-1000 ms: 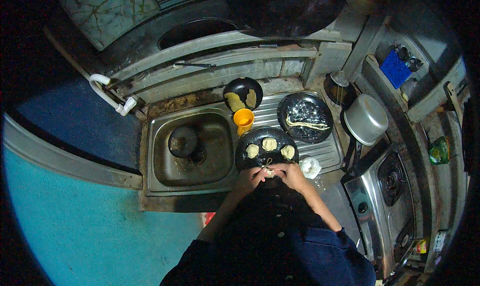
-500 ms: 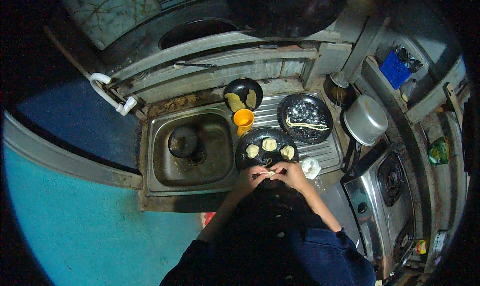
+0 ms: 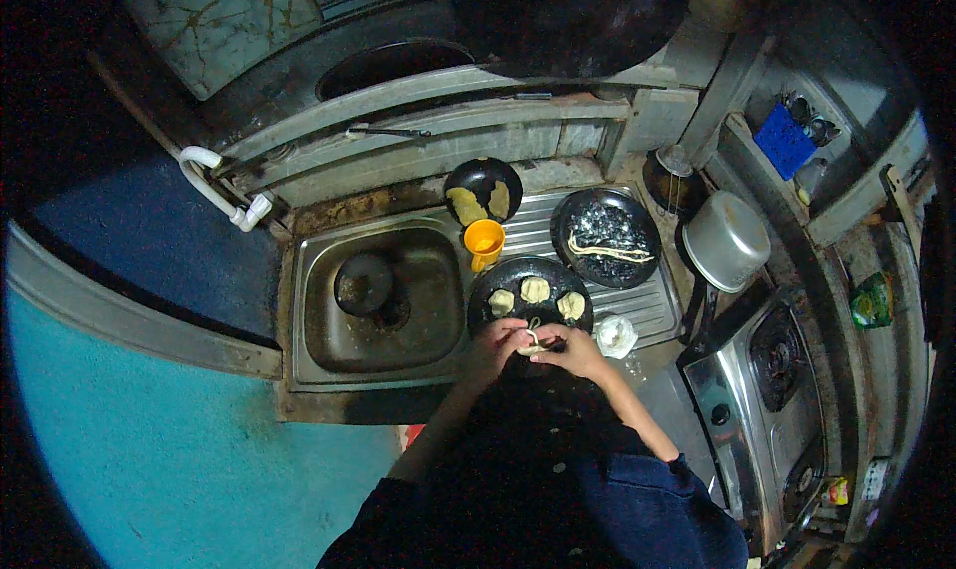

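Observation:
Between the fingers of my left hand and my right hand is a thin strip of pale dough, partly looped upward. Both hands are closed on it at the near edge of a black round plate. Three shaped dough pieces lie on that plate: a left dough piece, a middle dough piece and a right dough piece. Farther right, a floured black plate bears long dough strands. By my right hand sits a white plastic bag.
An orange mug stands behind the plate, near a dark bowl with flat brownish pieces. To the left is a steel sink holding a dark pan. A metal pot and gas stove are at the right.
The dough strip now rises in a loop between my fingers, where before it lay lower. Both hands have shifted only slightly.

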